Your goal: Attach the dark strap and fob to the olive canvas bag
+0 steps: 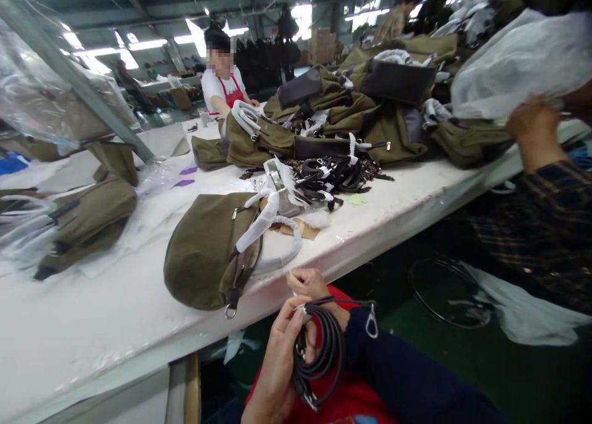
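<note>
A coiled black bag strap [329, 350] with metal clasps hangs in my left hand [280, 353], whose thumb and fingers pinch the top of the coil around something white. One silver clasp [371, 323] sticks out to the right over the navy sleeve. Just beyond the coil, my right hand [311, 283] is closed in a pinch; a thin white bit shows near its fingers, but what they hold is unclear. An olive fabric bag [203, 251] with white-wrapped handles [259, 223] lies on the white table [134, 325], ahead and to the left.
More black straps [335, 176] lie bundled behind the bag. A heap of olive bags [342, 118] covers the table's far side. At right a co-worker's hand [536, 128] grips a clear plastic bag [518, 66]. Across the table stands a person in a red apron [232, 95].
</note>
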`<state>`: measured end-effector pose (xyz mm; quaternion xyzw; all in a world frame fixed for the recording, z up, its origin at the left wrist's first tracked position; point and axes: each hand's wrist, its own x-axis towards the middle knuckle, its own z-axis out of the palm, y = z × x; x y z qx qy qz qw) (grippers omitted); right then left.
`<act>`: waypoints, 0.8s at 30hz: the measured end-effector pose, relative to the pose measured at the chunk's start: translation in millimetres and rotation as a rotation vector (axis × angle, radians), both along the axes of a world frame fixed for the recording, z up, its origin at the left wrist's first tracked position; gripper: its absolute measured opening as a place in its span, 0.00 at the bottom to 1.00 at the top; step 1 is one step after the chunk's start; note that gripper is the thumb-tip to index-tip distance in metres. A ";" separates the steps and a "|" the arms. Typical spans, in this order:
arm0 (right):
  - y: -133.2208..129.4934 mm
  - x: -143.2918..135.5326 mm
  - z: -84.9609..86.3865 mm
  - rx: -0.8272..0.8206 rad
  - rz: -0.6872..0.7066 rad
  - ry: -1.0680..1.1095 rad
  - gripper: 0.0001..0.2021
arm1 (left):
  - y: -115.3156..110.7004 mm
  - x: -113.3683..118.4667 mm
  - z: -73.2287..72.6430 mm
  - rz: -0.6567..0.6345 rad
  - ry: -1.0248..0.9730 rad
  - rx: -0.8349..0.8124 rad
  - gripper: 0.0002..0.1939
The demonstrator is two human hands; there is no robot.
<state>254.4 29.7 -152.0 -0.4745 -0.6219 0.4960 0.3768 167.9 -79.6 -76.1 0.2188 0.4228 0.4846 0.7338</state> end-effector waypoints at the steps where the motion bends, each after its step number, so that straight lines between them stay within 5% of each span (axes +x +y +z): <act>1: -0.3 -0.8 -1.2 -0.008 0.005 0.003 0.17 | 0.9 -0.6 -1.5 0.003 -0.003 0.016 0.15; 8: -8.2 12.6 5.0 -0.110 0.071 0.055 0.22 | 13.4 -2.9 -4.4 -0.024 0.017 0.085 0.13; 15: -22.1 87.2 32.2 -0.433 0.076 0.370 0.25 | 10.5 -11.4 2.6 -0.019 0.033 0.101 0.11; 20: -20.1 118.2 72.4 -0.459 0.417 0.286 0.25 | 13.6 -16.4 1.0 -0.055 0.067 0.111 0.11; 24: -16.6 115.6 86.8 -0.357 0.506 0.127 0.22 | 15.5 -16.7 1.7 -0.121 0.106 0.127 0.11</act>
